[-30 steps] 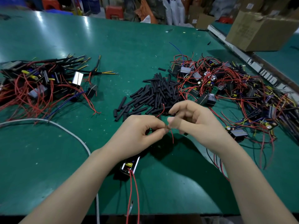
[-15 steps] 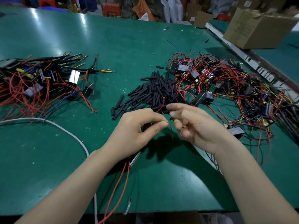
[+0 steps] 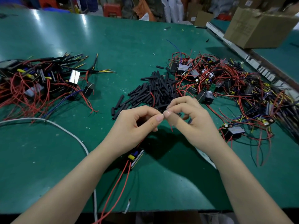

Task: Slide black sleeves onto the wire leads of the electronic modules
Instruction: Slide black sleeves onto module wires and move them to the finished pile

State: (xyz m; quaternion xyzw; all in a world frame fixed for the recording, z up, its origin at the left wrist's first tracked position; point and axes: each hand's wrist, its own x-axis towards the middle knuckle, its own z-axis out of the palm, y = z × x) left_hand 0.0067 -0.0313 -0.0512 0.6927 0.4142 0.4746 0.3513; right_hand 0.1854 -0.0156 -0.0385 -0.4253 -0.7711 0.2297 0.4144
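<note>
both hands meet over the green table (image 3: 113,46), thumb tips nearly touching. the left hand (image 3: 134,126) has its fingers curled, thumb and forefinger pinching a thin red wire lead (image 3: 170,127); the right hand (image 3: 191,122) pinches at the same spot, and whether a sleeve sits between its fingers i cannot tell. the module (image 3: 135,157) lies under the left wrist, red leads trailing toward the table edge. the pile of black sleeves (image 3: 155,91) lies just beyond the hands, between a tangle of modules on the left (image 3: 37,81) and a bigger tangle on the right (image 3: 234,88). a cardboard box (image 3: 258,26) stands far right.
</note>
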